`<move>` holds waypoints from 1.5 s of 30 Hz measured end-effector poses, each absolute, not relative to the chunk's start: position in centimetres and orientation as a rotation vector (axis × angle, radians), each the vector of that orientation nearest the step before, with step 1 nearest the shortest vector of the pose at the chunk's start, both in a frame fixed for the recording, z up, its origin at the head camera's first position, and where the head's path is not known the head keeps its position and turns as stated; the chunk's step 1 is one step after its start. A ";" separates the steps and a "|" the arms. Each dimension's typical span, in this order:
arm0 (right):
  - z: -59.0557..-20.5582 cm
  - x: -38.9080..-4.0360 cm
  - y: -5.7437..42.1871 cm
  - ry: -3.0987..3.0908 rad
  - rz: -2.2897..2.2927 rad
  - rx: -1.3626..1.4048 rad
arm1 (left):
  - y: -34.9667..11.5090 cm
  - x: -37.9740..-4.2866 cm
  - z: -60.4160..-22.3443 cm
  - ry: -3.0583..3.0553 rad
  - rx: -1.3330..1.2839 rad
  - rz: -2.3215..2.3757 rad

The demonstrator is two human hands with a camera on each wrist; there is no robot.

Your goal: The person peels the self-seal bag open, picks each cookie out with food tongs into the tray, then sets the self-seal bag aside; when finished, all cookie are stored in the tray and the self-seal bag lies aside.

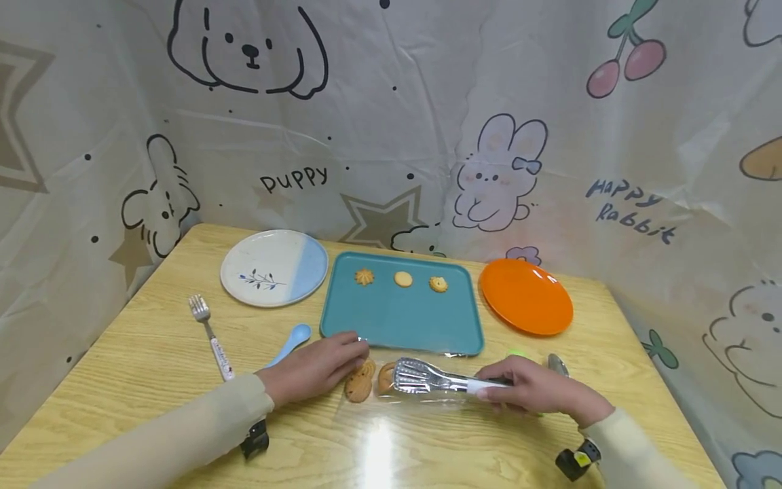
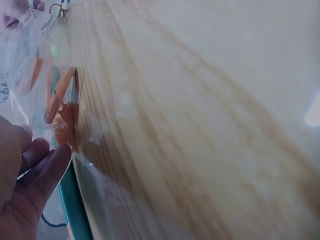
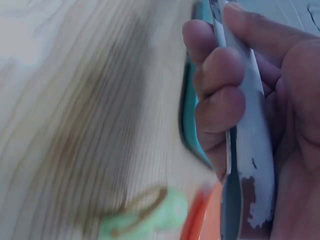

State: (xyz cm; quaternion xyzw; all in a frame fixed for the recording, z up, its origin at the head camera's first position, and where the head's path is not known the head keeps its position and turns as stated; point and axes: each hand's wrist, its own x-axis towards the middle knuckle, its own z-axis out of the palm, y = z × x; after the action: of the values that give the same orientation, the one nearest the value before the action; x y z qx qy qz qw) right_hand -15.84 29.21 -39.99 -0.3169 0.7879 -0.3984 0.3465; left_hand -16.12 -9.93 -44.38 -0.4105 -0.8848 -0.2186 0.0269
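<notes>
A clear plastic bag (image 1: pixel 434 402) with cookies in it lies in front of the teal tray (image 1: pixel 403 319). My left hand (image 1: pixel 326 363) pinches the bag's edge on the left, beside a brown cookie (image 1: pixel 359 382); the left wrist view shows the fingers (image 2: pixel 50 172) against the film. My right hand (image 1: pixel 528 384) grips metal tongs (image 1: pixel 436 380) by their white handle (image 3: pixel 250 135), fingers curled round it. The tongs' slotted head points left and overlaps a second cookie (image 1: pixel 386 377) in the head view.
Three small cookies, one of them a plain round one (image 1: pixel 403 279), sit along the tray's far side. A white-and-blue plate (image 1: pixel 269 268), a fork (image 1: pixel 210 333) and a blue spoon (image 1: pixel 290 343) are left; an orange plate (image 1: pixel 527 297), metal spoon (image 1: pixel 557 365) and light-green object (image 3: pixel 145 215) are right.
</notes>
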 end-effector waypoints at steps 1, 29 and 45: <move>-39.8 -15.7 29.9 2.031 -1.057 -0.801 | -9.9 -16.1 -44.4 -2.736 -1.266 -0.679; -37.2 -23.8 30.6 2.245 -0.934 -0.551 | -10.1 -16.0 -44.4 -2.781 -1.225 -0.778; -39.0 -26.2 22.8 2.156 -0.860 -0.552 | -9.9 -16.0 -44.0 -2.847 -1.226 -0.738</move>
State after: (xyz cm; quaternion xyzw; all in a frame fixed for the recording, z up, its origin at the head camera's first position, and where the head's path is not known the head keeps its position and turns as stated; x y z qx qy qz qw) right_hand -26.19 22.80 -38.98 -0.2151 0.8400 -0.3348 0.3688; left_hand -15.98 -9.87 -43.99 -0.3846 -0.8932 -0.2317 -0.0223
